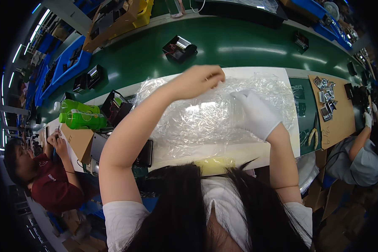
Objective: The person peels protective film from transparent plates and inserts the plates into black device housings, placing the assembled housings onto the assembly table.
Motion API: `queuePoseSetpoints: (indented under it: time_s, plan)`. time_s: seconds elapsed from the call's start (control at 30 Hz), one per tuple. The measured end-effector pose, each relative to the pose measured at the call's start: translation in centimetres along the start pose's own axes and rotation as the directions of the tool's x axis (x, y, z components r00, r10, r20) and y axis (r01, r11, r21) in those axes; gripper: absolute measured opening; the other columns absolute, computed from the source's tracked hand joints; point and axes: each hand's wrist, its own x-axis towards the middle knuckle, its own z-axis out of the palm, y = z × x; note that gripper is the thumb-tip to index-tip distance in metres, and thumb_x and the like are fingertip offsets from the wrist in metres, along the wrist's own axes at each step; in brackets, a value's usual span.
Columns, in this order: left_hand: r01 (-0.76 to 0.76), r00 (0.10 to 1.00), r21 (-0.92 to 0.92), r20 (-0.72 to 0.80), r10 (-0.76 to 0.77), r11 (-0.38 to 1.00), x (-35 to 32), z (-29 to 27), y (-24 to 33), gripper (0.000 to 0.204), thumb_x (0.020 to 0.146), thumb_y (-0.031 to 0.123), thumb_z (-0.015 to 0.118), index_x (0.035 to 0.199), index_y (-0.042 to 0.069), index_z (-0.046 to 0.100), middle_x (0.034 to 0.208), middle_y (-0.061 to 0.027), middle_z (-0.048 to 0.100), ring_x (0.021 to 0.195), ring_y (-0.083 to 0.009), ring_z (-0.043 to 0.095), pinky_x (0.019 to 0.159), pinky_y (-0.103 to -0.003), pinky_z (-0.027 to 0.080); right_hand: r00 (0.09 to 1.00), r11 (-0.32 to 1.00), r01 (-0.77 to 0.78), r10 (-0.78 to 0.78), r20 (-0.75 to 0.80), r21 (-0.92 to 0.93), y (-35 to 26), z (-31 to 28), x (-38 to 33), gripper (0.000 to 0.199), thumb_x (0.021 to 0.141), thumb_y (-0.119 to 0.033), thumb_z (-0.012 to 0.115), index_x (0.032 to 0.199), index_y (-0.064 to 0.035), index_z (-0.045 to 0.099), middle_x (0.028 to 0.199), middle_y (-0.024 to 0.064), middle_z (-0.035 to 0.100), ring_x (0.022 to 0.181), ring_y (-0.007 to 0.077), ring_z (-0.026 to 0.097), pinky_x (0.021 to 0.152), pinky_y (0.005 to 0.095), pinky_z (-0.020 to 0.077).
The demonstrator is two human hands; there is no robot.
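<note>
My left hand (199,80), bare, is raised over the white work mat (256,151) with its fingers pinched on the top edge of a large clear crinkled plastic bag (206,119). My right hand (256,113), in a white glove, grips the same bag from the right side. The bag spreads over most of the mat between both hands. A yellow object (216,164) lies at the near edge of the mat, partly hidden by my hair.
A green conveyor belt (222,46) runs behind the mat with small black devices (179,48) on it. Two green bottles (82,117) lie at the left beside a cardboard box (80,142). Yellow-handled pliers (313,136) and a brown board (338,111) sit right. Other people work at both sides.
</note>
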Motion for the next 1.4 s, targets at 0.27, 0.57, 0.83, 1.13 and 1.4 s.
queuePoseSetpoints:
  time_s: [0.27, 0.57, 0.83, 1.13, 1.4]
  plan:
    - [-0.147, 0.989, 0.248, 0.069, 0.134, 0.958, -0.3, 4.3, -1.8, 0.023, 0.095, 0.016, 0.05, 0.114, 0.006, 0.06, 0.111, -0.0078, 0.064, 0.098, -0.0263, 0.061, 0.087, -0.037, 0.049, 0.996, 0.992, 0.093, -0.093, 0.0, -0.088, -0.6, -0.9, 0.9, 0.054, 0.06, -0.008, 0.081, 0.111, -0.006, 0.063, 0.101, 0.0127, 0.065, 0.083, 0.0291, 0.06, 0.076, 0.0353, 0.0505]
    - [-0.199, 0.975, 0.326, -0.028, 0.22, 0.924, -2.3, 4.9, -2.7, 0.026, 0.096, 0.015, 0.049, 0.12, 0.007, 0.057, 0.117, -0.0072, 0.062, 0.103, -0.0269, 0.062, 0.09, -0.037, 0.05, 0.998, 0.804, 0.053, -0.022, -0.06, 0.592, 3.7, -0.6, -4.8, 0.008, 0.073, -0.006, 0.074, 0.076, -0.001, 0.069, 0.071, 0.0067, 0.059, 0.066, 0.0159, 0.048, 0.064, 0.0257, 0.0422]
    - [0.344, 0.931, 0.548, -0.308, -0.198, 0.763, -8.4, -2.5, -0.8, 0.021, 0.086, 0.011, 0.057, 0.104, 0.001, 0.052, 0.092, -0.0169, 0.066, 0.081, -0.0333, 0.066, 0.074, -0.044, 0.053, 0.905, 0.313, 0.238, 0.272, -0.326, 0.92, 5.5, 3.1, -4.5, 0.009, 0.076, 0.004, 0.062, 0.078, 0.0002, 0.069, 0.077, 0.0052, 0.063, 0.063, 0.0116, 0.043, 0.063, 0.0236, 0.0398]
    - [0.524, 0.822, 0.758, -0.33, -0.465, 0.388, -16.7, -7.6, -5.3, 0.024, 0.086, 0.022, 0.062, 0.092, -0.002, 0.062, 0.082, -0.0161, 0.069, 0.071, -0.0314, 0.067, 0.064, -0.037, 0.051, 0.896, 0.311, 0.178, 0.341, -0.285, 0.933, 2.4, 2.1, -2.9, 0.015, 0.084, 0.005, 0.059, 0.093, 0.0005, 0.07, 0.088, 0.0095, 0.068, 0.076, 0.0153, 0.059, 0.068, 0.0233, 0.047]
    - [0.207, 0.844, -0.066, -0.493, -0.212, 0.976, -10.2, -5.6, 0.7, 0.056, 0.099, 0.046, 0.044, 0.083, -0.004, 0.064, 0.073, -0.0104, 0.062, 0.063, -0.0236, 0.054, 0.063, -0.03, 0.044, 0.932, 0.166, 0.279, 0.188, -0.309, 0.946, -3.6, 0.1, 1.0, 0.015, 0.092, -0.005, 0.06, 0.104, -0.0007, 0.067, 0.095, 0.0108, 0.07, 0.078, 0.0147, 0.063, 0.066, 0.0203, 0.0478]
